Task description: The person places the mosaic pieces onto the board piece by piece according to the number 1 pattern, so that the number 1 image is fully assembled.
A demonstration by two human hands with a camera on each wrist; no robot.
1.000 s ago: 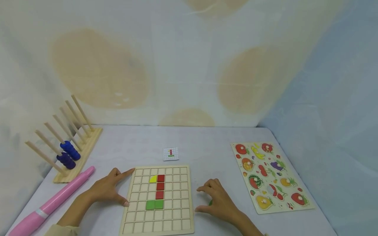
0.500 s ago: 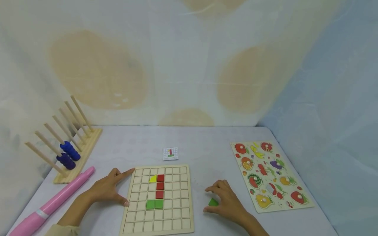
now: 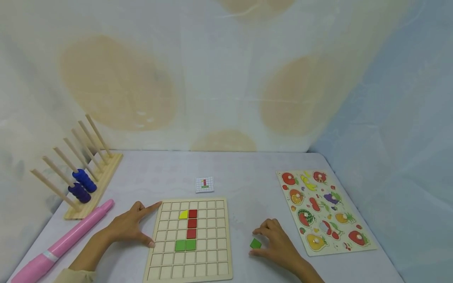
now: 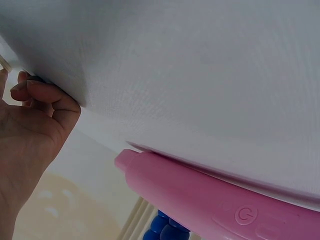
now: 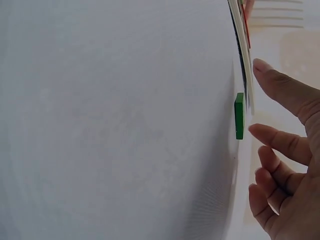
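Observation:
A wooden grid board (image 3: 214,259) lies at the front middle of the table. On it sit a yellow tile (image 3: 183,214), a column of red tiles (image 3: 191,223) and two green tiles (image 3: 185,245). My left hand (image 3: 129,225) touches the board's left edge, index finger at the far corner and thumb lower down, spread apart. To the right of the board, a loose green square tile (image 3: 255,243) lies on the table. My right hand (image 3: 277,245) is around it, thumb and index finger apart on either side. In the right wrist view, the fingers (image 5: 280,142) stand clear of the green tile (image 5: 239,116).
A small pattern card (image 3: 204,184) lies beyond the board. At the right is a fruit peg puzzle (image 3: 327,236). On the left stand a peg rack (image 3: 102,177) with blue and purple beads and a pink wand-like device (image 3: 70,237) with a power symbol.
My right hand has moved right, away from the board, and the loose green tile now shows fully between thumb and index finger. The left hand and board have stayed put.

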